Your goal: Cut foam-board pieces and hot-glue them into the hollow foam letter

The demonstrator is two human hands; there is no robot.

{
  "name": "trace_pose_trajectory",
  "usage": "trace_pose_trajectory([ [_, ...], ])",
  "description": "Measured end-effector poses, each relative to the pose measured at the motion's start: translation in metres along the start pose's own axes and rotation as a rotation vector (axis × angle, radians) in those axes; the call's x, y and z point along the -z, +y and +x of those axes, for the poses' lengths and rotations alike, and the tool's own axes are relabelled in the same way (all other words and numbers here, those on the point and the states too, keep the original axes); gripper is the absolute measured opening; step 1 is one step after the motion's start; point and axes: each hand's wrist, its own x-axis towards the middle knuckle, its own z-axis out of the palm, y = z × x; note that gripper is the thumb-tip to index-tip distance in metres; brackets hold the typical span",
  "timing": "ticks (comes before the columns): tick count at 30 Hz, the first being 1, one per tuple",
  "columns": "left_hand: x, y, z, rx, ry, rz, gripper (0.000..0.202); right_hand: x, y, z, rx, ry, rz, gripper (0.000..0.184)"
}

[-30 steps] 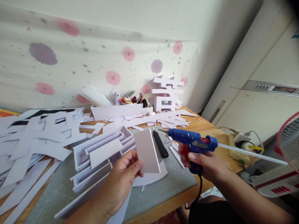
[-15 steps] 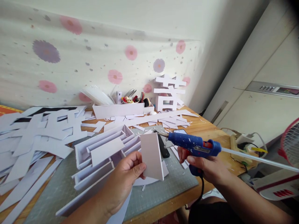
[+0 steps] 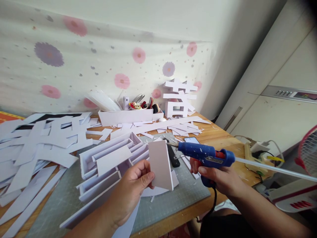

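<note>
Between the thumb and fingers of my left hand [image 3: 138, 180] is a white foam board piece [image 3: 159, 162], held upright on edge. My right hand [image 3: 219, 177] is closed round the grip of a blue hot glue gun [image 3: 198, 151], with a long glue stick [image 3: 269, 168] out of its back. The gun's nozzle points left, at the top right corner of the board; whether it touches cannot be made out. Just left of the board lies a white foam board structure [image 3: 109, 160] with upright walls and narrow channels. My left forearm hides its near part.
A grey cutting mat [image 3: 170, 205] lies under the work. Cut white sheets [image 3: 37, 142] are heaped at left. A white tool box [image 3: 126, 116] and a white built character [image 3: 179, 99] stand at the back. At right are a power strip [image 3: 257, 158] and a red-rimmed racket [image 3: 308, 152].
Almost nothing differs. The board in my left hand has shifted very slightly left and up, and the glue gun's nozzle has moved slightly.
</note>
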Motion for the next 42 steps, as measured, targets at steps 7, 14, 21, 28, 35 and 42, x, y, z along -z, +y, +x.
trace_pose_trajectory([
  [7,0.0,0.001,0.001,0.005,-0.001,-0.036,0.022,0.006,0.009,-0.003,0.0,-0.063,-0.025,0.026],
  [14,0.002,-0.003,0.0,0.021,0.008,-0.098,0.022,0.005,0.012,-0.006,-0.029,-0.06,-0.017,0.024],
  [21,0.004,-0.006,0.001,0.038,0.024,-0.17,0.023,0.006,0.012,-0.01,-0.167,-0.107,0.01,0.024],
  [28,0.004,-0.006,0.001,0.004,0.041,-0.199,0.017,0.007,0.009,-0.008,-0.113,-0.144,-0.012,0.021],
  [35,0.003,-0.004,0.001,0.007,0.066,-0.211,0.019,0.005,-0.004,-0.003,0.016,-0.125,-0.093,0.025],
  [42,0.002,-0.003,0.002,-0.002,0.061,-0.196,0.022,0.006,-0.002,-0.006,0.021,-0.124,-0.139,0.024],
])
